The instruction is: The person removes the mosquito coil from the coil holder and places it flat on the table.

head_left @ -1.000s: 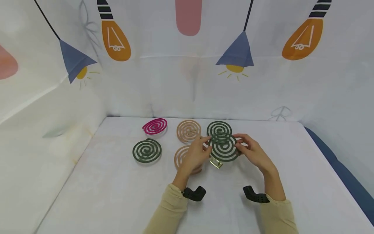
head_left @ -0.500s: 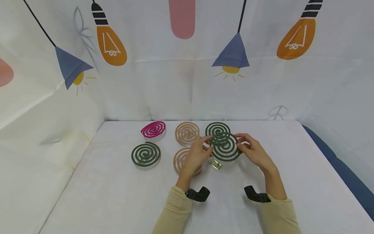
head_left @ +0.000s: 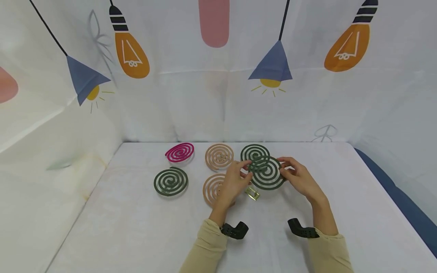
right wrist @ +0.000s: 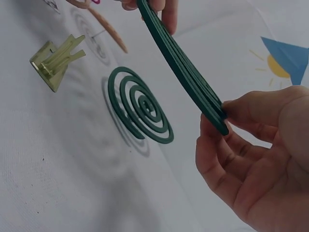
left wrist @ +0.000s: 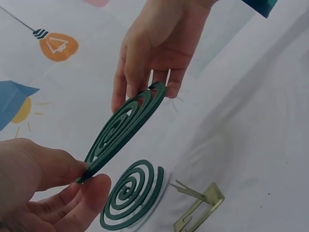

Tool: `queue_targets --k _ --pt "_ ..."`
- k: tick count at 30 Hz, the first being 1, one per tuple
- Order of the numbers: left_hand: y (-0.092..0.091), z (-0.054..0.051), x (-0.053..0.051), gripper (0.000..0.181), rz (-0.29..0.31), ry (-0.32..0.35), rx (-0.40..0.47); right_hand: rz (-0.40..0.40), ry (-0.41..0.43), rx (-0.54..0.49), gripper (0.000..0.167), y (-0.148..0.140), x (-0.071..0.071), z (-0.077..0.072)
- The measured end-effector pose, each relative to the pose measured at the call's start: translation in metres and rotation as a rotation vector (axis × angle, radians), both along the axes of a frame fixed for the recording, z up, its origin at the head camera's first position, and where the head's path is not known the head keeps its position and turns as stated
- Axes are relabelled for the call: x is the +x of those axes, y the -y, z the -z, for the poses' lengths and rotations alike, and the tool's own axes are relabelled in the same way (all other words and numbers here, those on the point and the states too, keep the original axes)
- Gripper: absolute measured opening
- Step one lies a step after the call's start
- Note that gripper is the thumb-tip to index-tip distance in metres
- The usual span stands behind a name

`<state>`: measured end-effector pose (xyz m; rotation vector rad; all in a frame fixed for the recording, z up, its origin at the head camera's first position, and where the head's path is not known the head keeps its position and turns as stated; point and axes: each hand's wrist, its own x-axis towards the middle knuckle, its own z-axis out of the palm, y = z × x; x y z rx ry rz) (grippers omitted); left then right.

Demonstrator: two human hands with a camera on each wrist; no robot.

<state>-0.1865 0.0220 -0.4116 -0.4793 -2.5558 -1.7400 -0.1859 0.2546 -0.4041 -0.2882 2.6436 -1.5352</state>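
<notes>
A dark green mosquito coil (head_left: 268, 189) is held up above the table by both hands, one at each side. My left hand (head_left: 233, 184) pinches its left edge between thumb and fingers. At the opposite edge, my right hand (head_left: 302, 182) grips it the same way. The wrist views show the coil tilted, its thin green edge (right wrist: 186, 84) off the table. Behind and below it lies a second green mosquito coil (right wrist: 113, 92), partly overlapped in the head view. A small gold metal coil stand (head_left: 252, 193) with upright prongs sits on the table just below the held coil.
Left of the hands are two tan coils, the far one (head_left: 209, 148) and the near one (head_left: 206, 189), which my left hand partly covers. Further left lie a pink coil (head_left: 179, 152) and another green coil (head_left: 157, 184). A printed cloth wall (head_left: 191, 106) stands behind the white table (head_left: 119, 220).
Both hands have shifted slightly right with the held coil between them. The head view has tilted a little; the coils on the table stay put.
</notes>
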Motion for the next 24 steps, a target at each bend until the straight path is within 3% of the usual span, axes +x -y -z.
queue_targets --k 24 --pt "-0.015 0.008 0.000 0.042 -0.020 -0.054 -0.078 0.037 -0.007 0.101 0.038 -0.010 0.001 0.005"
